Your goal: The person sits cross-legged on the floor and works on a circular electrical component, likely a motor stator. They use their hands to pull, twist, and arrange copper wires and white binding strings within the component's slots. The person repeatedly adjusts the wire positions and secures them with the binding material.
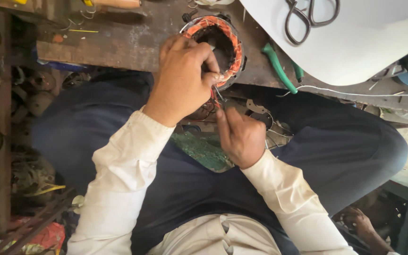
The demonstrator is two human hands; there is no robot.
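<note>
Copper-wound motor stator, ring-shaped with orange windings, sits at the near edge of our worn wooden bench; our left hand curls over its rim, fingers pinching at the coil. Just below, our right hand is closed on a thin metal tool pointed up at the windings. Further right lie green-handled pliers, then dark scissors on a white sheet.

round motor stator, copper-orange windings (dark hollow core), on bench edge
</note>
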